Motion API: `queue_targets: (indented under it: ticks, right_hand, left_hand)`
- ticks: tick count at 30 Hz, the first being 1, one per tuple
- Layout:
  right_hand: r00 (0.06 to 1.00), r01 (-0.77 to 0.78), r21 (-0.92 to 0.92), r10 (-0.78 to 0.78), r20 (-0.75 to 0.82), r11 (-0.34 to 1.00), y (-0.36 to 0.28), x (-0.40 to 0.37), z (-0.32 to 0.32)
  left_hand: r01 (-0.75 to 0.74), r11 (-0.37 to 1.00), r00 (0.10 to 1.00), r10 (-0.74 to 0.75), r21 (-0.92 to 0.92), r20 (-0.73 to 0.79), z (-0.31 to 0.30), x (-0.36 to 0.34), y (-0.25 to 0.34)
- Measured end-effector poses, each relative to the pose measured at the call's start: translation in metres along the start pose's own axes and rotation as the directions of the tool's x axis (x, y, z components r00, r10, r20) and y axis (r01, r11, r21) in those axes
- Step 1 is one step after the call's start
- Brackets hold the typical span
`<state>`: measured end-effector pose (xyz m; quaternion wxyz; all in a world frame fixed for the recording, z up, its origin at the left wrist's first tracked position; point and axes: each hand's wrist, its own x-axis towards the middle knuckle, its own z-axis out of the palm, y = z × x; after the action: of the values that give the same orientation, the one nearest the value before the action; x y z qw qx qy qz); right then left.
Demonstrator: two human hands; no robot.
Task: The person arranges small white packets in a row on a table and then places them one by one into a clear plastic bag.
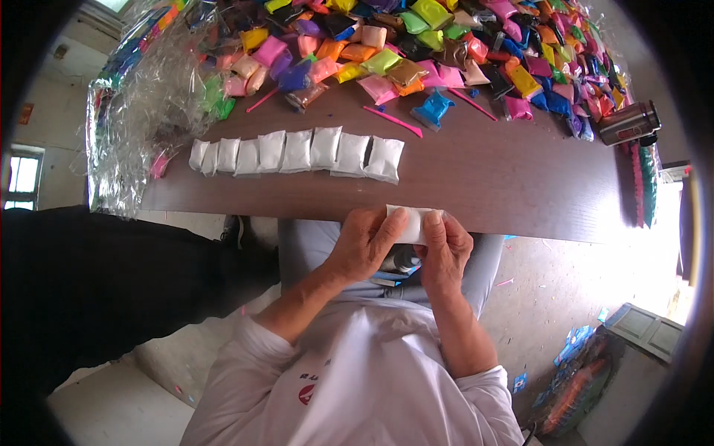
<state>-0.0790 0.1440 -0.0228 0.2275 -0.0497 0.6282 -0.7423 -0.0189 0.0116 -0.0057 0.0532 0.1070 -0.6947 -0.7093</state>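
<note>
Between my two hands, just past the table's near edge, is a small white packet (414, 229). My left hand (370, 239) pinches its left end, thumb on top. At the right end my right hand (445, 249) grips it the same way; the fingers underneath are hidden. Beyond them on the table lies a row of several similar white packets (297, 152), side by side and nearly touching, running left from in front of my hands.
Many colourful packets (431, 44) are heaped along the table's back. Pink plastic tools (394, 121) and a blue packet (433, 110) lie before them. Clear plastic wrapping (126, 126) covers the left end. A metal cup (628, 124) lies on its side at right. Dark cloth (134, 282) fills the left.
</note>
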Motion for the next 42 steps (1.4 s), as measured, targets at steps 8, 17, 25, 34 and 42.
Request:
queue_targets:
  ticks: [8, 17, 25, 34, 42]
  right_hand:
    - [0.994, -0.025, 0.01, 0.024, 0.106, 1.0, -0.005, 0.002, -0.009]
    - [0.997, 0.066, -0.099, -0.062, 0.046, 0.993, -0.004, 0.002, -0.003]
    - [0.988, 0.059, 0.081, -0.047, -0.146, 0.995, 0.006, -0.003, 0.009]
    - [0.995, 0.082, 0.02, -0.081, -0.065, 0.996, 0.001, 0.002, 0.007]
    - [0.989, -0.027, -0.015, 0.024, -0.148, 1.0, -0.003, 0.0, 0.013]
  left_hand:
    - [0.12, 0.987, 0.991, -0.113, -0.105, 0.071, -0.005, -0.003, 0.004]
    - [0.065, 0.998, 0.997, -0.065, -0.004, 0.028, -0.001, 0.004, 0.0]
    - [-0.04, 0.986, 0.997, 0.05, 0.161, -0.057, 0.004, 0.011, 0.001]
    - [0.208, 0.978, 0.973, -0.204, -0.03, 0.107, -0.012, 0.004, -0.011]
    - [0.049, 0.997, 0.999, -0.047, 0.063, -0.019, 0.0, 0.004, 0.002]
